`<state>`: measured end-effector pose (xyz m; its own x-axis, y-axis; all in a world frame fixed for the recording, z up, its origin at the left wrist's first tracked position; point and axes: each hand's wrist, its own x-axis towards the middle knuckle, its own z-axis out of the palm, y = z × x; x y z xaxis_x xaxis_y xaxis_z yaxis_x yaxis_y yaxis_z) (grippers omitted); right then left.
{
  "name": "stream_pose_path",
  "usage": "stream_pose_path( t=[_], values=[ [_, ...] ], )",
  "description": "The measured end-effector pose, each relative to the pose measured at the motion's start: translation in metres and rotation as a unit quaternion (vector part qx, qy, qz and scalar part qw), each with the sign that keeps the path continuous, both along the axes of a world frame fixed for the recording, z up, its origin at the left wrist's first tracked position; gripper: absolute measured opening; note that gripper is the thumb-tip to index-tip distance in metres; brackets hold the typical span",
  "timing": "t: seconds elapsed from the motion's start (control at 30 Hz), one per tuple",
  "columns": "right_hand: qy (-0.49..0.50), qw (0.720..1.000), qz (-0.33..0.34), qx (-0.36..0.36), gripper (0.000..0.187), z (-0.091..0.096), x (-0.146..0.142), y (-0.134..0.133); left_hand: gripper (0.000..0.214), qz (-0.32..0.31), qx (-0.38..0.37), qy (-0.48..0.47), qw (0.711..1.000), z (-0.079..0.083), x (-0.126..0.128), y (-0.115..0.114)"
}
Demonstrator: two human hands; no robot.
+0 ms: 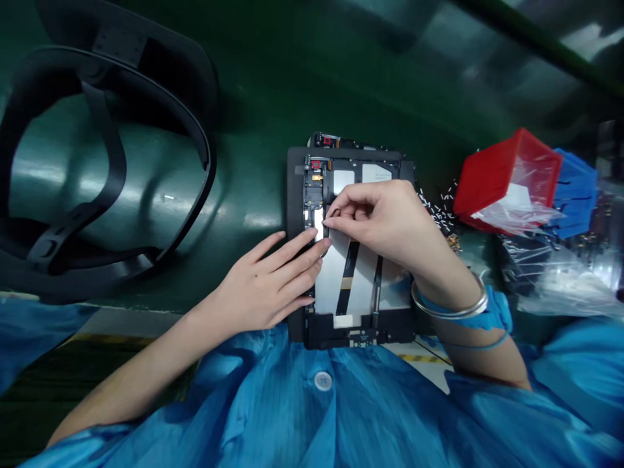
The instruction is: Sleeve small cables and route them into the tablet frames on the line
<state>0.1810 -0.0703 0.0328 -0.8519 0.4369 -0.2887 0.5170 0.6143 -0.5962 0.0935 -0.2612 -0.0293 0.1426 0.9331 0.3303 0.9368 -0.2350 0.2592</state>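
Observation:
An opened tablet point(324, 305) lies in front of me with its inside facing up, on top of another dark unit point(296, 195). Silver battery plates, black flex cables point(349, 270) and a narrow circuit board along its left side show. My left hand point(273, 279) rests flat with fingers spread over the tablet's left edge, fingertips on the board strip. Above the battery, my right hand point(385, 218) pinches thumb and forefinger together close to that strip. Whatever sits between these fingertips is too small to name. A blue wrist strap and a silver bangle point(453, 312) circle the right wrist.
A black head-strap frame point(195, 214) lies on the green table point(253, 195) at left. To the right stand a red bin point(492, 175) holding plastic bags and a blue bin point(578, 195). Small white pieces point(439, 211) lie scattered beside the tablet. Clear bags point(570, 279) sit farther right.

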Motion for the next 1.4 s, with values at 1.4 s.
stream_pose_path(
  t=[1.4],
  values=[
    [0.065, 0.997, 0.024, 0.016, 0.005, 0.003, 0.001, 0.011, 0.042, 0.025, 0.01, -0.008, 1.0, 0.007, -0.001, 0.008]
  ],
)
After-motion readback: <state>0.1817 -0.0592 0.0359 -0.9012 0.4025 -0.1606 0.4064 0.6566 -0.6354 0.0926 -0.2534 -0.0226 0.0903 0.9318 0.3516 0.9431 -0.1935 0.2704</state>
